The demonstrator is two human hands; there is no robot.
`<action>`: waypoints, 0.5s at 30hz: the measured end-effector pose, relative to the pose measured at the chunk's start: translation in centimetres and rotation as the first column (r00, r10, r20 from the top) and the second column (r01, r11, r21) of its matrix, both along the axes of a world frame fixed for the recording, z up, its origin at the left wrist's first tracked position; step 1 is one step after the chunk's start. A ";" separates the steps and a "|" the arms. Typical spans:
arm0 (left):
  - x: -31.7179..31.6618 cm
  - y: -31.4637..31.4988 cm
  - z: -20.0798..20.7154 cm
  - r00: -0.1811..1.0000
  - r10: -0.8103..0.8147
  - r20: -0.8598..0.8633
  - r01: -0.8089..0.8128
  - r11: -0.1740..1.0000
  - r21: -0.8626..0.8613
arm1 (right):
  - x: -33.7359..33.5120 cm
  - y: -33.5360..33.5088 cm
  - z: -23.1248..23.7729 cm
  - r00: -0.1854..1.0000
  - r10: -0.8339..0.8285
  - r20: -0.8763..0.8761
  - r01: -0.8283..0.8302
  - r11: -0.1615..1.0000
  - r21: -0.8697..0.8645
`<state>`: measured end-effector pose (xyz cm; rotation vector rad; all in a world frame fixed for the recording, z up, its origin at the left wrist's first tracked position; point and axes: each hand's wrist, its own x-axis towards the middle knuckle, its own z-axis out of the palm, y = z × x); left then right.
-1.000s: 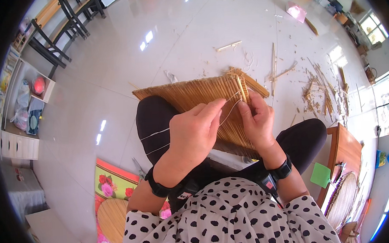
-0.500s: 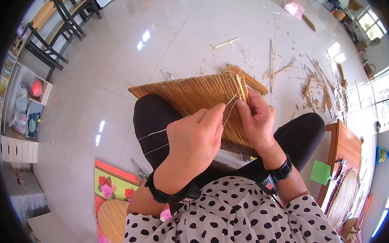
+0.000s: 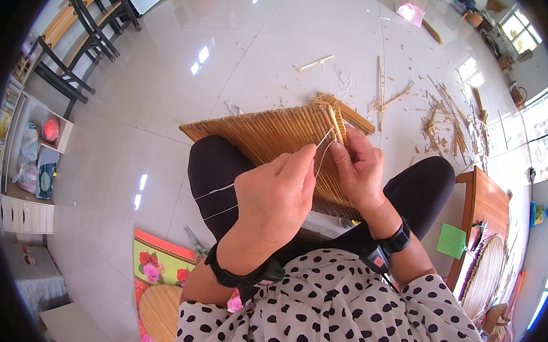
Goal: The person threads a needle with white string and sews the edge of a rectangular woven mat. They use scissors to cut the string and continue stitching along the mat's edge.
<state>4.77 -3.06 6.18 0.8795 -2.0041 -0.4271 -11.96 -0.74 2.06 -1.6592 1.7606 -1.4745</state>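
Note:
A flat panel of tan reed-like stalks (image 3: 262,131), laid side by side, rests across my lap and left knee. My left hand (image 3: 275,192) is closed in a pinch on white cord (image 3: 324,137), which runs taut from the fingertips to the stalks at the panel's right edge. Two white strands also trail from that hand over my left thigh. My right hand (image 3: 362,169) grips the panel's right edge, thumb on top, beside a small loop of the cord. The fingers' undersides are hidden.
Beyond the panel, loose stalks (image 3: 448,121) and scraps litter the tiled floor. Scissors (image 3: 195,242) lie by a floral mat (image 3: 160,242) at my left, with an oval woven piece (image 3: 163,310) on it. A wooden stool-like piece (image 3: 489,197) stands at my right; chairs (image 3: 63,58) stand far left.
Both hands keep nearly the same place on the panel. The segment between my left fingertips and the edge looked thin and golden before and now looks white. The view has shifted slightly.

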 end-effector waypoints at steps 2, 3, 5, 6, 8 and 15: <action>0.0 0.1 0.1 1.000 0.009 0.008 -0.009 1.000 0.006 | 0.1 0.0 0.2 1.000 0.001 0.000 -0.001 1.000 0.010; 0.0 0.1 0.2 1.000 0.009 0.010 -0.009 1.000 0.006 | 0.2 0.1 0.2 1.000 0.000 -0.001 0.000 1.000 0.011; -0.1 0.1 0.2 1.000 0.008 0.013 -0.008 1.000 0.007 | 0.2 0.1 0.2 1.000 -0.003 -0.003 0.003 1.000 0.015; -0.1 0.1 0.2 1.000 0.009 0.014 -0.010 1.000 0.018 | 0.3 0.1 0.1 1.000 -0.002 0.005 0.002 1.000 0.013; -0.2 0.2 0.2 1.000 0.012 0.015 -0.012 0.999 0.040 | 0.3 0.0 0.0 1.000 -0.002 0.020 0.002 1.000 0.008; -0.7 -0.2 -1.5 0.999 0.037 -0.016 -0.038 0.999 -0.019 | 0.7 -0.5 0.5 0.999 -0.048 -0.010 0.048 0.999 0.006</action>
